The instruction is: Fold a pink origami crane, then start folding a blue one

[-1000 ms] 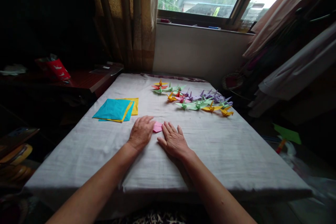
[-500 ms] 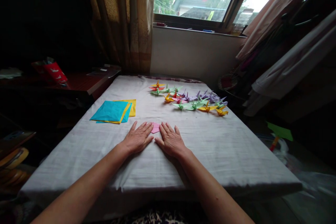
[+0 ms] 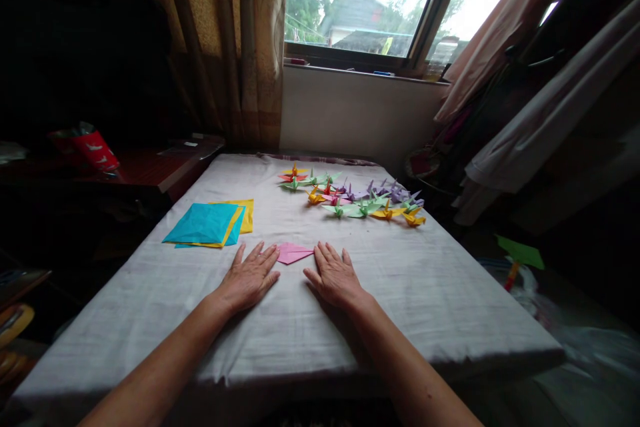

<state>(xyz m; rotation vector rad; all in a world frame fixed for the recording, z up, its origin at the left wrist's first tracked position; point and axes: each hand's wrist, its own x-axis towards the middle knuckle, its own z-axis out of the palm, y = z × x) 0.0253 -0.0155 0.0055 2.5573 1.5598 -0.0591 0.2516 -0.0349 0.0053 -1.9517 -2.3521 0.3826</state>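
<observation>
Head view, looking down on my two hands and a small, flat, kite-shaped piece of folded pink paper (image 3: pixel 291 253) on a table covered with white cloth (image 3: pixel 425 307). The pink piece lies between my hands, level with the fingertips and beyond the palms as seen from my side. Its long axis runs crosswise, from left to right: the broad end is toward my left hand (image 3: pixel 253 273), and the outline narrows to a single point toward my right hand (image 3: pixel 334 273). Both hands are palm down, fingers extended and thumbs apart; neither is closed around anything. My left fingertips lap over the broad end, hiding its outermost edge. My right fingertips are at the narrow tip; whether they press on it or only meet it cannot be settled at this scale. Neither hand is clearly nearer, each being at one end of the axis, with the middle of the piece uncovered. A faint line, probably a fold edge, runs toward the tip. Beyond my left hand lies a stack of square blue and yellow paper sheets (image 3: pixel 203 223); beyond my right, well apart from it, stands a group of multicoloured folded paper cranes (image 3: pixel 367 209).
</observation>
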